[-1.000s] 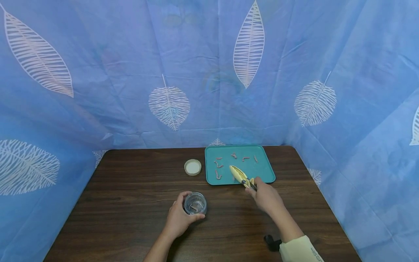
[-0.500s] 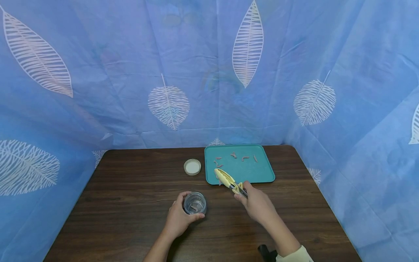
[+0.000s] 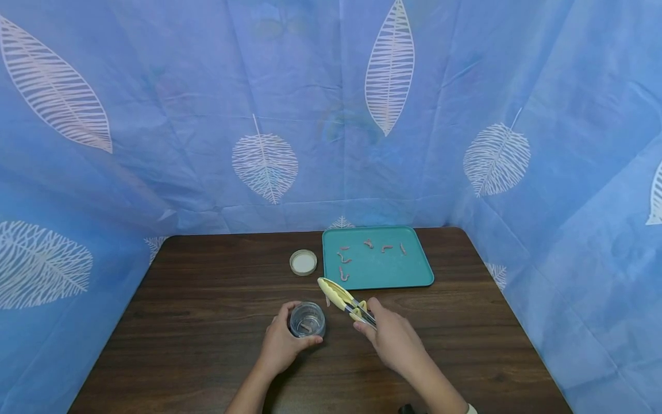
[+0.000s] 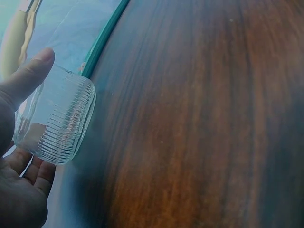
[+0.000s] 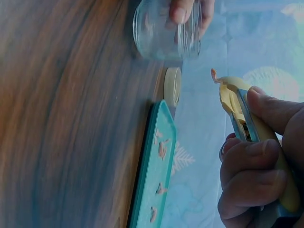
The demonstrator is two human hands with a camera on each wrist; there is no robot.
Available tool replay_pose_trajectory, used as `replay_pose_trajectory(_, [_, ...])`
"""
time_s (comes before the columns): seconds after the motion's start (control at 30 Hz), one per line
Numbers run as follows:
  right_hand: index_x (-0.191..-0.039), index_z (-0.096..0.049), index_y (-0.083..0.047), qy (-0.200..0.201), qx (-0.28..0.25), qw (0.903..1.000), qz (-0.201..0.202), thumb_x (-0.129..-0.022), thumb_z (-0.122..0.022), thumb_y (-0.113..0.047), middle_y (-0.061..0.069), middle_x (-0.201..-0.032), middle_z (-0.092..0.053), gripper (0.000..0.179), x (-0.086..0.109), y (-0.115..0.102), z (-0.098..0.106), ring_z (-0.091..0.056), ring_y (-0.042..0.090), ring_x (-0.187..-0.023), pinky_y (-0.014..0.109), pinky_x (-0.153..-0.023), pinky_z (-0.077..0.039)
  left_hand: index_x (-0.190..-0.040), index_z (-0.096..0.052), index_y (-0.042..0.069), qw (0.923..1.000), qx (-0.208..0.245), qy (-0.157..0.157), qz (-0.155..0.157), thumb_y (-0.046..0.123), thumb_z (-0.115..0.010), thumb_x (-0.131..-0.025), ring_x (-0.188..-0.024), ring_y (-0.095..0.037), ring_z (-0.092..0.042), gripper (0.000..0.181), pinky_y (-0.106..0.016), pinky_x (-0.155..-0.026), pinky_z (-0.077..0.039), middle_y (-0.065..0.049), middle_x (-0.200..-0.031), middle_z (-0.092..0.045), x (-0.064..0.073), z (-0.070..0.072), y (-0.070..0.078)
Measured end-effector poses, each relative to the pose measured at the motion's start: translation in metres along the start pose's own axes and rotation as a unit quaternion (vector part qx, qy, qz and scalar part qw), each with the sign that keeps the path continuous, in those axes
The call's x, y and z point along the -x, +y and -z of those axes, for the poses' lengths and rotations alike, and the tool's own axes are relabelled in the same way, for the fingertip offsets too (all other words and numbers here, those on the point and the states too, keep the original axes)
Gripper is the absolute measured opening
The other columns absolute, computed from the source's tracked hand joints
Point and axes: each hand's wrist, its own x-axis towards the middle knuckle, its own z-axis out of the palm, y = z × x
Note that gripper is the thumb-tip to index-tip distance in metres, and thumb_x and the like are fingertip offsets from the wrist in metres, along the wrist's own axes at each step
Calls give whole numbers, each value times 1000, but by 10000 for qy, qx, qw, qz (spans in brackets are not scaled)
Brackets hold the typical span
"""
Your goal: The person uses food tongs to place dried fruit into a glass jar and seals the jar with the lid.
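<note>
My left hand [image 3: 279, 344] grips a clear ribbed glass jar [image 4: 66, 121], its fingers and thumb round the sides. The jar stands upright on the table, mouth up, with a small pinkish worm-like piece [image 3: 306, 328] inside. In my right hand [image 3: 397, 339] is a pair of yellow-tipped tongs [image 3: 337, 294], squeezed together. A thin pink worm-like piece [image 5: 214, 75] hangs from their tips, just right of the jar and above the table. Several more pink worm-like pieces [image 3: 344, 276] lie scattered on the teal tray [image 3: 385, 270].
A round lid [image 3: 303, 263] with a white inside lies left of the tray, behind the jar. The dark wood table [image 3: 207, 299] reaches back to a blue leaf-patterned cloth [image 3: 320, 86].
My right hand has carried the tongs left and nearer, from over the tray to beside the jar, with the pink piece hanging from them. The left hand and jar have stayed in place.
</note>
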Motion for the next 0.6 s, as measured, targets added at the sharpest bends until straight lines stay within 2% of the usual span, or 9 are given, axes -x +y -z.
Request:
replay_pose_trajectory(0.37, [-116, -61, -19, 9, 167, 9991, 394, -98, -79, -38, -7, -76, -63, 33, 12, -13, -11, -47, 8, -58, 26, -50, -37, -147, -57, 15, 10000, -28, 36, -70, 38, -106, -66, -124, -35, -65, 97, -58, -101, -52, -12, -133, -71, 0, 0, 0])
replay_pose_trajectory(0.6, [-116, -61, -19, -203, 203, 9984, 478, -97, -79, -40, -6, -79, -66, 33, 17, -14, -16, -48, 7, -57, 25, -50, -38, -149, -56, 14, 10000, -37, 19, -61, 38, -105, -67, -125, -36, -65, 98, -60, -103, -51, -14, -135, -70, 1, 0, 0])
